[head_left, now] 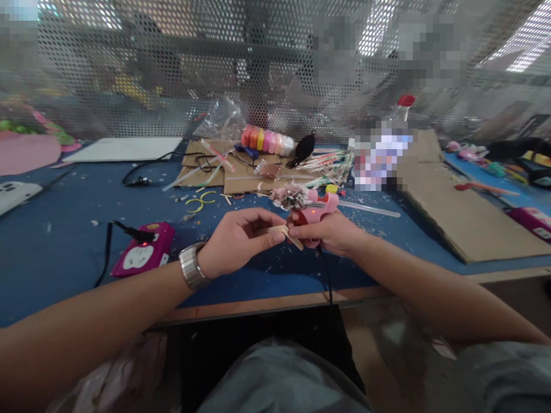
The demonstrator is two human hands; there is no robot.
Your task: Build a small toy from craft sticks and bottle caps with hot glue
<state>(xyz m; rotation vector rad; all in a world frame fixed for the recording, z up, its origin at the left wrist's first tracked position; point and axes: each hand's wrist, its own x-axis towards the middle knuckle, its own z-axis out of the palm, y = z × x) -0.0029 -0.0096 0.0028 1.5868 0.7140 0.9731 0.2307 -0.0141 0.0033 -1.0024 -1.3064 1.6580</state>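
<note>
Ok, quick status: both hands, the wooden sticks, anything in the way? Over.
Left hand pinching wooden sticks. Right hand gripping pink glue gun, thumb at the sticks. Scrap clump close beyond, possibly in the way.

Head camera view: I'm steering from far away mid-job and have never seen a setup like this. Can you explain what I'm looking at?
There is no machine here: these are a person's bare hands, seen from a camera worn on that person's head, looking forward and down. The left hand, with a metal watch at its wrist, pinches thin wooden sticks. The right hand holds a pink glue gun, its fingertips near the sticks. On the blue table lie a magenta socket box on the left, coloured pots towards the back and a cardboard sheet on the right.
</note>
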